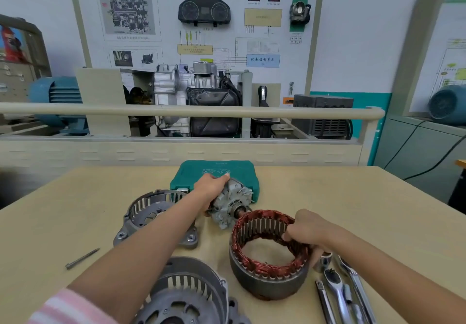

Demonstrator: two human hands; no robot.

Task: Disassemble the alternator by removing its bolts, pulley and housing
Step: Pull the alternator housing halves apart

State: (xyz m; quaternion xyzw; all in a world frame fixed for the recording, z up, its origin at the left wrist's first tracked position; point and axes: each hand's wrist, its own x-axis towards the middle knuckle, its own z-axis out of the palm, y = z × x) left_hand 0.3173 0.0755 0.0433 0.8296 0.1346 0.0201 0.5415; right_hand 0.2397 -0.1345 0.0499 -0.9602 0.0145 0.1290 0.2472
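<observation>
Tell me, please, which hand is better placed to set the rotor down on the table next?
Left, probably: the left hand already grips the rotor, while the right hand is holding the stator.

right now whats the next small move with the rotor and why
Probably set the rotor down on the bare table. The left hand grips it clear of the stator, which the right hand holds, so they are already apart.

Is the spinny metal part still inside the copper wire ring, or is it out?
Out. The left hand holds the spinny part beside the copper ring, and the ring's middle is empty, with the table showing through.
</observation>
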